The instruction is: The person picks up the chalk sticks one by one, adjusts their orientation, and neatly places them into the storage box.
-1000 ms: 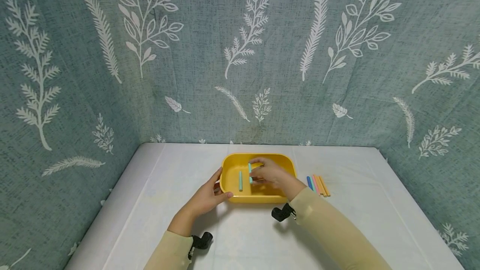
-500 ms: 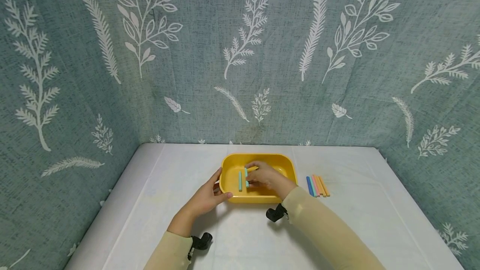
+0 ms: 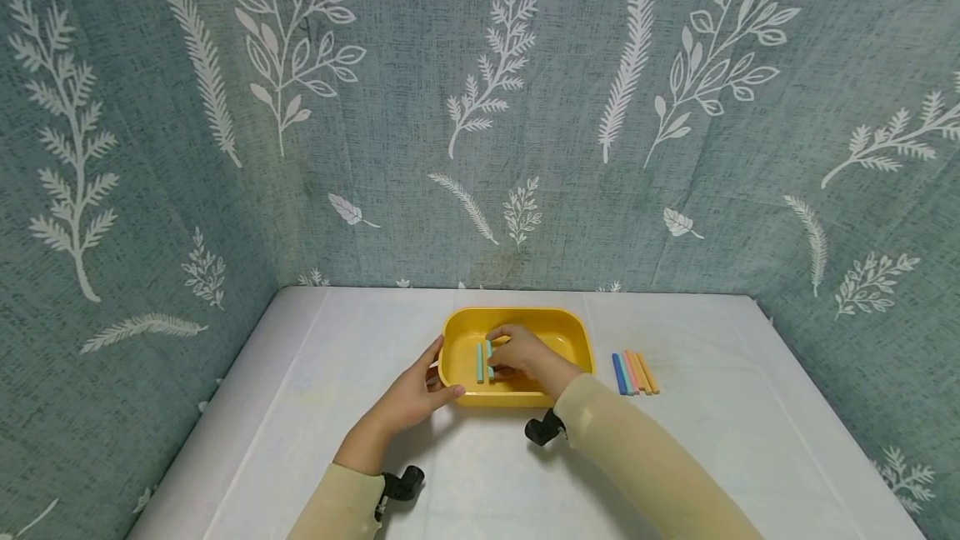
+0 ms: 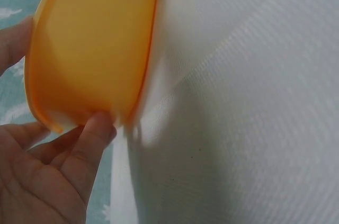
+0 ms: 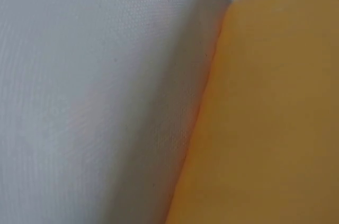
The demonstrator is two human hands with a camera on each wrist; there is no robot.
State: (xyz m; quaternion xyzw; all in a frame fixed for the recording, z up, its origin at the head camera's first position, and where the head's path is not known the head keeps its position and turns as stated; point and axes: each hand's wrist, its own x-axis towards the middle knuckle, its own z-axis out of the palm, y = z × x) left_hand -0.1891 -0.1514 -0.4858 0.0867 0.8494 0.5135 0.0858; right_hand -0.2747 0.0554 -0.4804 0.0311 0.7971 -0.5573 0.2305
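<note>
The yellow plastic tray (image 3: 525, 399) sits on the white cloth, its left end held by my left hand (image 3: 411, 394). The left wrist view shows that thumb (image 4: 95, 136) against the tray wall (image 4: 92, 38) and the fingers around the end. Inside the tray, my right hand (image 3: 523, 354) pinches a mint-green chalk stick (image 3: 489, 347), partly covered by the fingers. Just left of it lies a teal chalk stick (image 3: 480, 363), roughly parallel. In the right wrist view only the tray's outer wall (image 5: 265, 102) and cloth fill the frame; the right hand is out of sight there.
Right of the tray, several chalk sticks lie side by side on the cloth: a blue one (image 3: 618, 373), a pink one (image 3: 632, 373) and orange ones (image 3: 648, 372) among them. Patterned teal fabric (image 3: 405, 107) walls the table at the back and sides.
My right hand has moved left inside the tray with the mint-green chalk stick, bringing it close beside the teal one. The left hand and tray have stayed put.
</note>
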